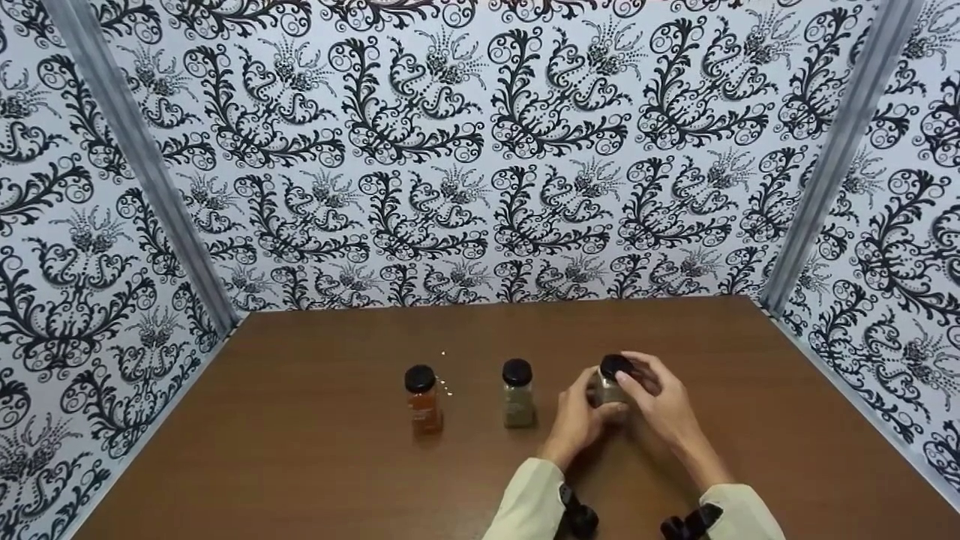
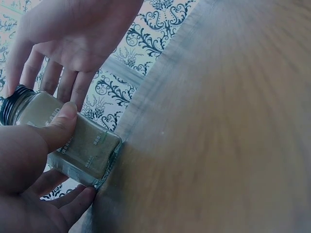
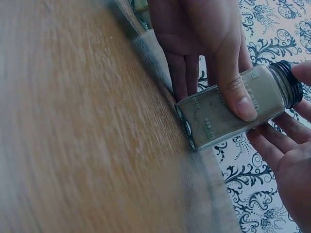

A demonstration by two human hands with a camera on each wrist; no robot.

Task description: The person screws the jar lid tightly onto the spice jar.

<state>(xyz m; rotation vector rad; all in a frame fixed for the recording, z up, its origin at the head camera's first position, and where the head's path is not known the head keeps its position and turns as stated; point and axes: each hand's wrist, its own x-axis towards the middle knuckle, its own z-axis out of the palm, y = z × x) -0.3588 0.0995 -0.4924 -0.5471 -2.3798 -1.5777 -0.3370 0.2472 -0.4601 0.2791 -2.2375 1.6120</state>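
A square glass spice jar [image 1: 612, 391] of grey-brown powder stands upright on the table, at the right of the row. My left hand [image 1: 577, 420] grips its body, the thumb laid across the printed front in the left wrist view. On the black lid [image 3: 290, 85], my right hand [image 1: 664, 401] has its thumb and forefinger at the rim, pinching it. The other right fingers extend behind the jar. Seen from the right wrist, the lid sits on the jar's neck and the base rests on the wood.
Left of my hands stands a jar of greenish powder [image 1: 518, 405] with a black lid. Farther left is a jar of orange-red spice [image 1: 425, 411], also lidded, with several small white specks [image 1: 445, 386] beside it. Patterned walls [image 1: 480, 187] enclose the brown table [image 1: 337, 465].
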